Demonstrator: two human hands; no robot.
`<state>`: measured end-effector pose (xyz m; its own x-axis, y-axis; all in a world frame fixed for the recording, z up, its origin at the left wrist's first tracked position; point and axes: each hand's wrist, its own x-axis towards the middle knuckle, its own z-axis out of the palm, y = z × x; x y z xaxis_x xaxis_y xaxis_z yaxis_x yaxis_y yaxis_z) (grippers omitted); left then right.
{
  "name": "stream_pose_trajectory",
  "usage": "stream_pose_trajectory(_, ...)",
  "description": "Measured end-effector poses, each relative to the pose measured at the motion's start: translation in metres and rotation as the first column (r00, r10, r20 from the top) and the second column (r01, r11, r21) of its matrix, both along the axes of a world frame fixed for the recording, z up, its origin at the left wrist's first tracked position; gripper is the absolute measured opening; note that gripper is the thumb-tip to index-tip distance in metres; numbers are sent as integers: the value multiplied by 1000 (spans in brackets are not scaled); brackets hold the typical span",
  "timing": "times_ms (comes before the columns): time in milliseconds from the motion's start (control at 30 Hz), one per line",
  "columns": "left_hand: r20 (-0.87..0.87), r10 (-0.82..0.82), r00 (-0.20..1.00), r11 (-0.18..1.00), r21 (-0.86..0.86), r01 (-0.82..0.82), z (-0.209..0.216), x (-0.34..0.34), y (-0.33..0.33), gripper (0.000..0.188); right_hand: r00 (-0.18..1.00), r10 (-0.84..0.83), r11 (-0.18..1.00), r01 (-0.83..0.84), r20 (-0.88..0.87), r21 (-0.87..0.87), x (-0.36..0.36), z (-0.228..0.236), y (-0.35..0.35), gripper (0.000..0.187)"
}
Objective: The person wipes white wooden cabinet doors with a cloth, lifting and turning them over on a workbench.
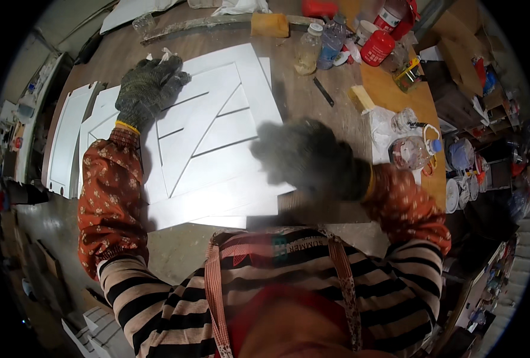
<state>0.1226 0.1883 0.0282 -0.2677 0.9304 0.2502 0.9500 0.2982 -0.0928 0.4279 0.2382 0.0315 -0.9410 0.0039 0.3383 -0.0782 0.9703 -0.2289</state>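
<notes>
A white panel (217,128) with straight grooves and a diagonal line lies on the wooden table, overlapping other white panels. My left hand (149,89), in a dark grey knit glove with a yellow cuff edge, rests at the panel's far left part, its fingers stretched out. Small white bits show at those fingertips; whether they belong to the glove cannot be made out. Over the panel's right edge is my right hand (307,156), gloved alike and smeared by motion. Its fingers are too blurred to show whether they hold anything.
More white panels (68,140) lie at the left. A black strip-like tool (323,92), a yellow block (360,97) and a plastic bottle (309,49) are on the right side. A red container (377,48) and a clear jug (409,153) stand farther right. An orange-yellow sponge (270,25) sits at the back.
</notes>
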Motion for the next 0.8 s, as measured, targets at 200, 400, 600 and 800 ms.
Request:
stream_pose_trajectory(200,-53,-108,993,990,81,112,-1,-5,-6,43,981,-100,974,131,-169,183,-31,-17,38,15)
stream_pose_trajectory(400,-26,-136,990,989,53,138,14,7,4,44,885,-405,906,422,-230,27,-118,-24,141,18)
stream_pose_trajectory(600,-29,-100,995,994,38,101,6,-2,0,45,891,-392,919,370,-230,-134,-64,-37,78,22)
stream_pose_trajectory(800,-64,-128,990,990,53,132,4,0,-2,44,950,-188,982,186,-250,-34,-2,-53,31,27)
